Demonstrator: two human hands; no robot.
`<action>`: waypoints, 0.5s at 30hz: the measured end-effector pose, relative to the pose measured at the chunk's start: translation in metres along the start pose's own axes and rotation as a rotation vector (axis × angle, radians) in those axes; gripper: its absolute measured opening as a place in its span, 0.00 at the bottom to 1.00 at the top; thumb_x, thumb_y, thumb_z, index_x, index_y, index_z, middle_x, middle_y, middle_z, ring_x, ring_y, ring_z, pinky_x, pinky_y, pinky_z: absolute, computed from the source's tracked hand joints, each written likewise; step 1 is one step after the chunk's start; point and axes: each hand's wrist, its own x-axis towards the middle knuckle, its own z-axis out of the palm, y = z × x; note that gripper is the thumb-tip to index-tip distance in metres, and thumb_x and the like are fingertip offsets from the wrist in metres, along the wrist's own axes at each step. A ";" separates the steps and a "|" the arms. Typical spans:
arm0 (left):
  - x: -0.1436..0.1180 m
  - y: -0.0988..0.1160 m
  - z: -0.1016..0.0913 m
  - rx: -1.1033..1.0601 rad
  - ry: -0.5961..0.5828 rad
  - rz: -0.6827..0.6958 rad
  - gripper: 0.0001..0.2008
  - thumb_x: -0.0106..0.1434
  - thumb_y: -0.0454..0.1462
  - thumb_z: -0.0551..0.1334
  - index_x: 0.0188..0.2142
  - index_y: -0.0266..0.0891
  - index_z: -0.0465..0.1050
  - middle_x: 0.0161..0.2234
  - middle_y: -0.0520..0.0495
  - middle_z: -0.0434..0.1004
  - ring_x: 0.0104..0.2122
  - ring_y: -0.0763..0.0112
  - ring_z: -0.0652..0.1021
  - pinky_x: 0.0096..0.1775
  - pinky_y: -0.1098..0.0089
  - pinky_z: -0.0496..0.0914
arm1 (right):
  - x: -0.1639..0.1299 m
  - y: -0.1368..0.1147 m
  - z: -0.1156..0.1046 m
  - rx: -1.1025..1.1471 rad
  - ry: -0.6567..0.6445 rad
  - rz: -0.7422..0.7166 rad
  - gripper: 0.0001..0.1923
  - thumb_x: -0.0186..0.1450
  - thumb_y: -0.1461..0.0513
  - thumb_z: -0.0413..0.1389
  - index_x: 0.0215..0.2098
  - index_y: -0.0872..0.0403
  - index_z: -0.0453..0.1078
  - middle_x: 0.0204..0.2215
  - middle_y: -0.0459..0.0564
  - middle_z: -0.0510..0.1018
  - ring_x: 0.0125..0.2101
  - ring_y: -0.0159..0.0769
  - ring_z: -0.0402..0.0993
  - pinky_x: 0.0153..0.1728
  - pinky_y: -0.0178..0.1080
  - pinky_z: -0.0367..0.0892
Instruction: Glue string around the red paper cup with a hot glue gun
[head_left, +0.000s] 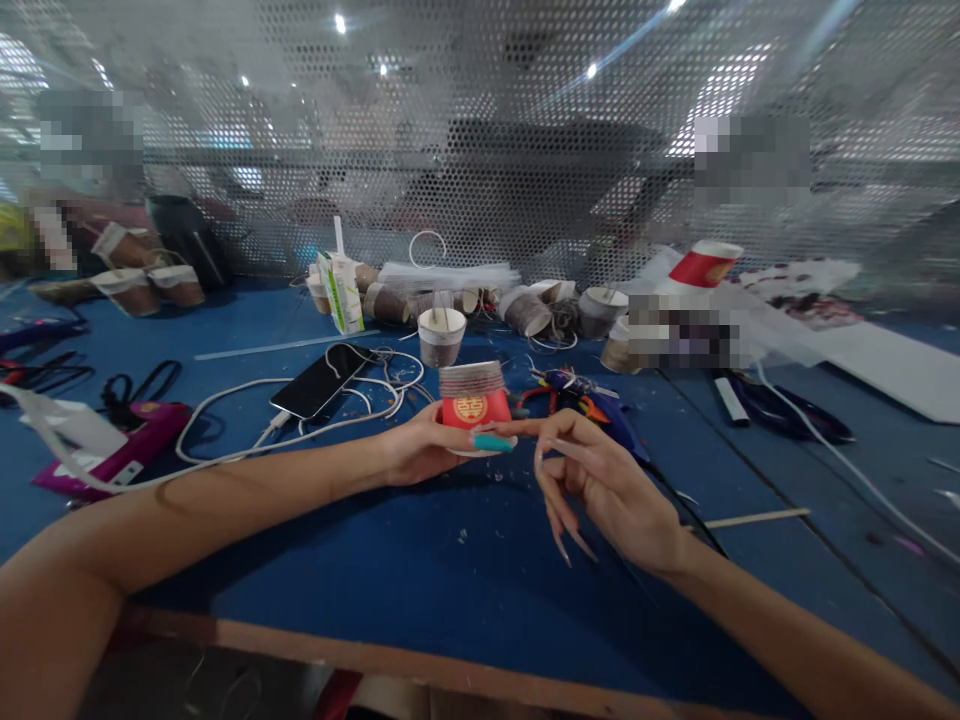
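Resting just above the blue table, a small red paper cup is gripped by the left hand. Right hand is loose, fingertip touching the cup's side. Prob. light & crushable; best held low, near the base.

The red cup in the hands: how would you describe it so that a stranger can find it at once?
Look at the blue table, near its front middle. There the left hand holds a small red cup; unlike the brown cups behind, it bears a gold emblem.

left hand grips a red paper cup over the blue table; right hand touches it.
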 end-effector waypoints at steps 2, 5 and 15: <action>0.000 -0.001 0.000 0.051 0.003 -0.002 0.25 0.41 0.34 0.78 0.41 0.36 0.79 0.36 0.47 0.83 0.38 0.67 0.81 0.52 0.64 0.68 | -0.001 0.000 0.000 0.006 -0.019 -0.009 0.12 0.67 0.51 0.56 0.35 0.50 0.64 0.34 0.49 0.82 0.12 0.25 0.62 0.14 0.35 0.69; 0.000 -0.003 -0.001 0.074 -0.012 -0.020 0.28 0.42 0.30 0.76 0.45 0.37 0.77 0.38 0.46 0.83 0.40 0.65 0.81 0.52 0.61 0.68 | -0.002 -0.004 0.001 0.064 -0.055 -0.039 0.14 0.65 0.49 0.57 0.37 0.50 0.64 0.43 0.52 0.81 0.13 0.25 0.64 0.12 0.36 0.67; -0.004 0.003 0.003 0.071 -0.009 -0.047 0.28 0.40 0.35 0.77 0.43 0.37 0.78 0.39 0.45 0.83 0.40 0.64 0.80 0.50 0.62 0.69 | 0.009 -0.007 -0.007 0.128 0.330 -0.077 0.14 0.66 0.52 0.50 0.26 0.50 0.64 0.29 0.47 0.80 0.09 0.23 0.51 0.06 0.32 0.51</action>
